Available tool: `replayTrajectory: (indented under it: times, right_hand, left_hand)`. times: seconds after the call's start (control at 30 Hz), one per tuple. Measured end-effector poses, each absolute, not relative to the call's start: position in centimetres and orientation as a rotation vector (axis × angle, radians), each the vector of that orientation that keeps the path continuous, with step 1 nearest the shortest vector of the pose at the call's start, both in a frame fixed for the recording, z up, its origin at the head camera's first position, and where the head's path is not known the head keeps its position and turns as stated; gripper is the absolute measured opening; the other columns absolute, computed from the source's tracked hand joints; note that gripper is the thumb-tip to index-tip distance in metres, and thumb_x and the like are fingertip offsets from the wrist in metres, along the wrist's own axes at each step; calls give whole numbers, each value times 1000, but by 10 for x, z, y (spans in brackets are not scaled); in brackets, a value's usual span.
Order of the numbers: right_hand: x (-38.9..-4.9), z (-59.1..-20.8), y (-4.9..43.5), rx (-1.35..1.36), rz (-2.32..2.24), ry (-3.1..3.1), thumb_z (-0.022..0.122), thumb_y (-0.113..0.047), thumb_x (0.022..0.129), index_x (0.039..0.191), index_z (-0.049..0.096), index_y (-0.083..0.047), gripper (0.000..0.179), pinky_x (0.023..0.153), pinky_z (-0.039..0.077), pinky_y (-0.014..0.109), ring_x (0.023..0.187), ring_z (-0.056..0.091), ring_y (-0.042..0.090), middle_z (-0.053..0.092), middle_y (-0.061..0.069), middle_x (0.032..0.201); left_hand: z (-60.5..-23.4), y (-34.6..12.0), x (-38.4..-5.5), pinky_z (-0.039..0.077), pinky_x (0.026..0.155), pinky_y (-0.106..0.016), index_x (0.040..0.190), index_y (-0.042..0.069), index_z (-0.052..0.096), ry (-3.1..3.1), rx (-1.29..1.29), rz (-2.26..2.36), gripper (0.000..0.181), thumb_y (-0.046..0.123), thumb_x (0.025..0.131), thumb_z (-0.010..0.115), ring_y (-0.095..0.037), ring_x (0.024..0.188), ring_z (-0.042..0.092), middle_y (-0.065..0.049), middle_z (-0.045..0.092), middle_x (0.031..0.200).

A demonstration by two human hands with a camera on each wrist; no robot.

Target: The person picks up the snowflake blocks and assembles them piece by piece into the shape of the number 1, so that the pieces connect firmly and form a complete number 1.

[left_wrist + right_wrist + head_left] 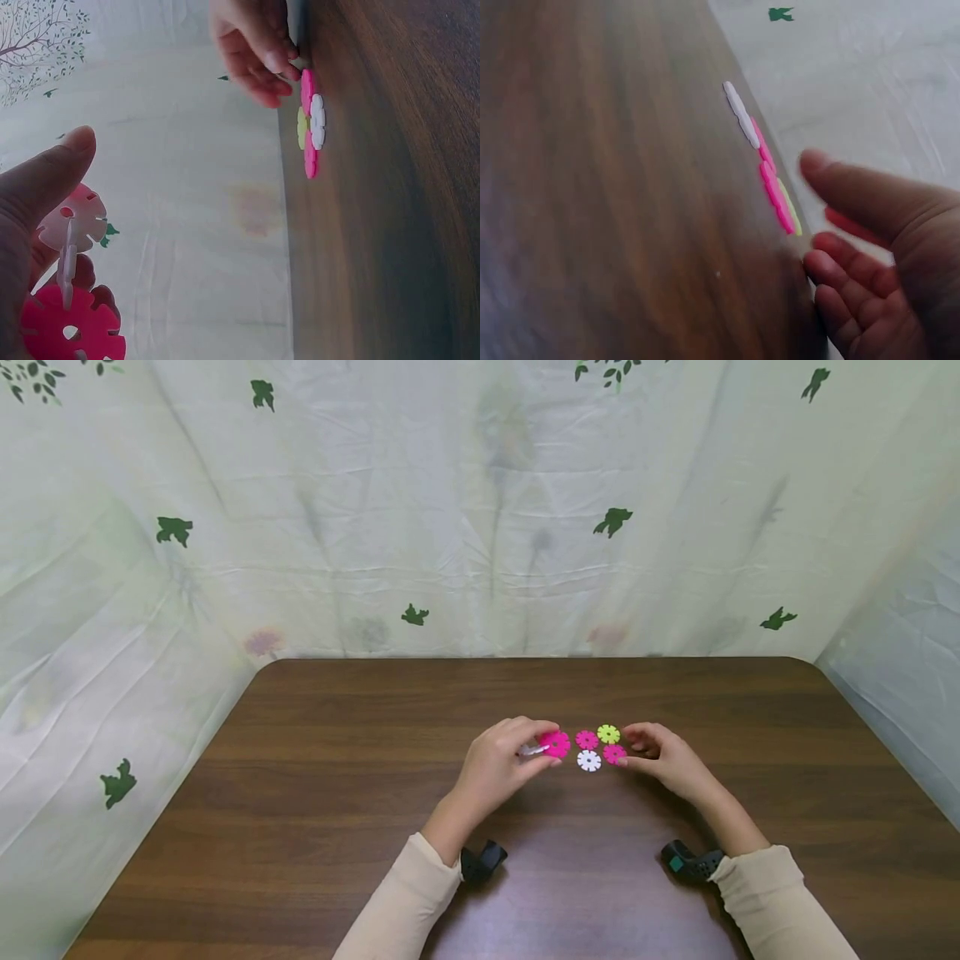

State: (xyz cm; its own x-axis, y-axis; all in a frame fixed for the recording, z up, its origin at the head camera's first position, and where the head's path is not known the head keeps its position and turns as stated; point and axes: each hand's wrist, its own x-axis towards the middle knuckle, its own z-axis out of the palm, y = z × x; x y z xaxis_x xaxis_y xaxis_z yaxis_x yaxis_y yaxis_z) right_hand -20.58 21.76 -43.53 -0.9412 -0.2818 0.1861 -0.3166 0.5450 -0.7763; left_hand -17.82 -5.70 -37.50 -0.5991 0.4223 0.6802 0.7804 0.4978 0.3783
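My left hand (495, 760) grips a small joined piece of notched plastic discs above the table. In the left wrist view a bright pink disc (75, 330) hangs lowest, a thin white disc (67, 262) is slotted edge-on into it, and a paler pink disc (79, 217) sits at the other end by the thumb. My right hand (667, 760) is beside a group of loose discs, thumb and fingers apart and loosely bent, nothing seen between them. Its thumb tip overlaps the nearest pink disc (614, 753) in the head view.
Lying flat close together on the brown table (315, 793) are also another pink disc (587, 740), a yellow-green disc (608, 734) and a white disc (588, 761). A pale cloth (450, 510) with green prints hangs behind the table. Black devices (483, 862) sit at both wrists.
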Motion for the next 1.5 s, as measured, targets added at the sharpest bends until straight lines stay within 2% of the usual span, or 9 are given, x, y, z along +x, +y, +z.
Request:
replayTrajectory:
  times: [0.17,0.4,0.7,0.87,1.03,1.2,1.3,1.4,1.5]
  right_hand:
    - [-206,-440,215,538,1219,-2777,72,-16,76,103,60,0,34,75,41,38,88,50,24,54,11,99]
    - [-205,-439,211,527,1200,-2787,72,-13,77,94,61,-2,23,73,40,37,84,47,23,51,9,94]
    - [-205,-437,210,570,1304,-2762,68,-6,79,101,54,-6,26,63,43,27,74,51,18,56,3,84]
    - [-204,-430,206,596,1362,-2703,65,-3,80,101,58,-3,22,64,45,26,73,54,16,59,5,84]
    - [-192,-404,196,626,1446,-2623,63,5,80,98,59,4,19,62,46,26,71,54,21,57,11,80]
    - [-189,-395,192,669,1521,-2564,63,3,80,101,59,2,21,63,47,24,74,55,18,58,11,87]
    - [-191,-397,192,713,1580,-2515,64,0,81,102,59,1,22,64,49,26,75,58,15,60,11,92]
    - [-188,-392,189,733,1675,-2467,63,-1,81,103,59,0,22,65,51,34,76,61,20,60,13,95]
    - [-177,-375,181,748,1752,-2428,61,5,81,102,57,4,21,64,51,35,76,62,31,59,17,94]
  left_hand:
    - [-375,-57,-178,40,62,-15,99,10,67,-2248,-983,-918,34,23,70,78,-4,72,50,6,64,87]
    - [-375,-57,-178,40,61,-15,99,10,67,-2253,-984,-927,34,23,70,78,-5,71,50,6,64,88]
    - [-376,-57,-178,40,61,-15,99,10,67,-2254,-986,-921,34,23,70,78,-4,72,49,6,64,87]
    - [-376,-57,-179,40,62,-14,99,10,67,-2251,-990,-923,34,23,70,78,-4,72,49,6,63,86]
    - [-377,-57,-179,40,62,-14,99,10,67,-2250,-993,-926,34,22,69,79,-4,71,49,6,63,86]
    - [-376,-56,-179,40,62,-15,100,10,67,-2258,-1002,-930,34,23,70,78,-7,72,51,5,64,87]
    - [-376,-56,-178,40,62,-15,100,10,67,-2263,-1009,-932,33,23,71,77,-8,72,52,5,64,88]
    - [-377,-55,-178,41,62,-16,100,10,67,-2263,-1011,-938,34,22,70,78,-8,71,52,5,64,87]
    - [-377,-54,-178,41,61,-17,100,10,67,-2268,-1013,-942,34,22,70,78,-10,70,53,5,63,87]
